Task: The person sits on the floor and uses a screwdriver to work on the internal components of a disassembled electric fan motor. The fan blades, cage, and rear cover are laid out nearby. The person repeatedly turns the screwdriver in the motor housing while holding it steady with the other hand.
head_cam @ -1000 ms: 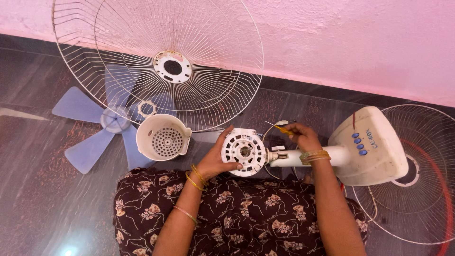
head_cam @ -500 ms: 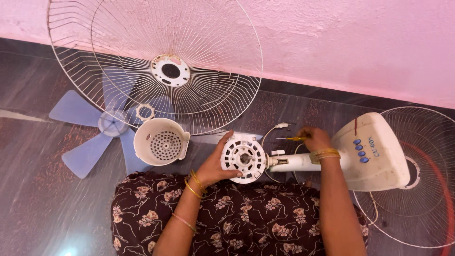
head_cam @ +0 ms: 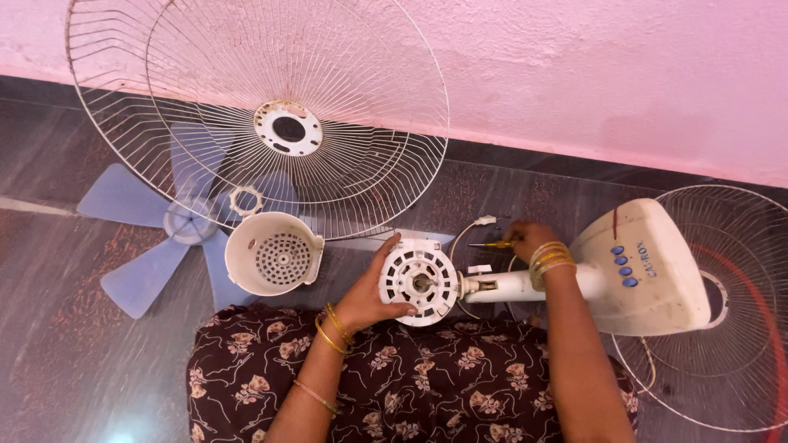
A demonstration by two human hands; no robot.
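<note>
A white fan motor housing (head_cam: 420, 280) with a round slotted face lies on my lap, joined by a white neck (head_cam: 517, 285) to the fan's base (head_cam: 648, 267) with blue buttons. My left hand (head_cam: 369, 297) grips the housing's left rim. My right hand (head_cam: 529, 238) sits just behind the neck and holds a small yellow-handled screwdriver (head_cam: 492, 244), its tip pointing left toward a white wire connector (head_cam: 486, 220).
A white rear motor cover (head_cam: 273, 254) stands on the floor left of the housing. A blue fan blade (head_cam: 164, 238) lies beneath a wire guard (head_cam: 246, 107) leaning on the pink wall. A second wire guard (head_cam: 730, 312) lies at right under the base.
My right hand has drawn back a little to the right with the screwdriver. The view has shifted slightly; my left hand stays on the housing.
</note>
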